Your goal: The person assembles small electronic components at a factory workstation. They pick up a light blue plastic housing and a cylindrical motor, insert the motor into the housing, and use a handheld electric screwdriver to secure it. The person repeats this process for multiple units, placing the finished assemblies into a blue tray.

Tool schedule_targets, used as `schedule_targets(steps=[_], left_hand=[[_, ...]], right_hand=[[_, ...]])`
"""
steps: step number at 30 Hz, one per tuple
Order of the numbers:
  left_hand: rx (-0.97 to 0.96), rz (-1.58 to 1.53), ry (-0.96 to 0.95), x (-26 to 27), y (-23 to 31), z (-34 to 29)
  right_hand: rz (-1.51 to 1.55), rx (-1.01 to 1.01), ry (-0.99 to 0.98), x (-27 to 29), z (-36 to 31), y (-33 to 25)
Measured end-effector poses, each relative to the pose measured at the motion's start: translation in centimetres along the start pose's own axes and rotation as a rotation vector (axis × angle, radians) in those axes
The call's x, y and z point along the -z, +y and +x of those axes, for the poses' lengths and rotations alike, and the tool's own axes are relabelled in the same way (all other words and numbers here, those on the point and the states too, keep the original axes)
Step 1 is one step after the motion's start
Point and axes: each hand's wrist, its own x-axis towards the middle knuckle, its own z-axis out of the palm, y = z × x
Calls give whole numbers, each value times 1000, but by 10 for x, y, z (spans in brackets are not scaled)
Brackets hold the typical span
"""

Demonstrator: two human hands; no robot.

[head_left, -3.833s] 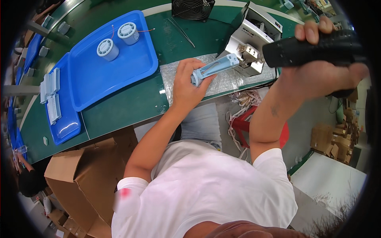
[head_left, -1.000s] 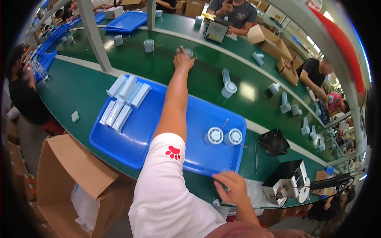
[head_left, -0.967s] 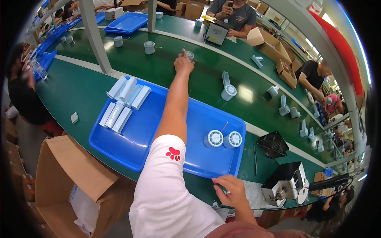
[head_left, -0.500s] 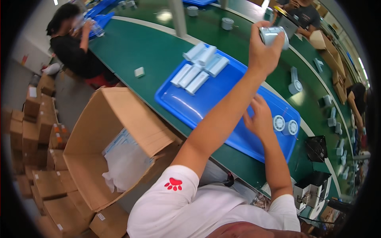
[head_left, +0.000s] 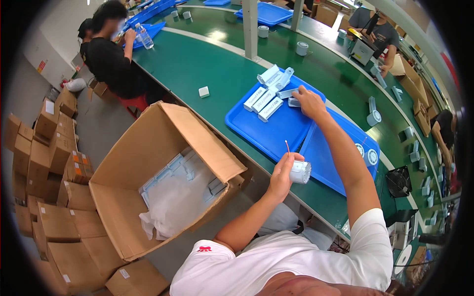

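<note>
Lower left: one open cardboard carton (head_left: 197, 140). Centre: two smooth blue plastic trays (head_left: 281, 126); left hand (head_left: 282, 178) closed around one plastic cylinder (head_left: 299, 172); right hand (head_left: 311, 103) half-curled, touching one bar (head_left: 286, 92); grip cannot be told. Right: two further round cylinders (head_left: 371, 157).

The left grip (head_left: 282, 178) holds a pale cylinder (head_left: 300, 172), the right grip (head_left: 311, 102) touching a casing (head_left: 286, 92).

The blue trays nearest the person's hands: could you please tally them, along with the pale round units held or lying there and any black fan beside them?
Blue trays: 2
Pale round units, one in the left hand: 3
Black fan: 1
Total: 6
</note>
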Motion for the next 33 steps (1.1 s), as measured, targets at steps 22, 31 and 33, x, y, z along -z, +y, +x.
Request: schedule_targets(steps=[22, 31, 33], left_hand=[[90, 707, -656, -96, -38, -70], [167, 867, -701, -143, -66, -89], [227, 922, -715, -149, -72, -91]], right_hand=[[2387, -560, 1131, 99, -342, -63], [2349, -639, 1230, 112, -411, -66], [2268, -677, 1286, 114, -420, -66]])
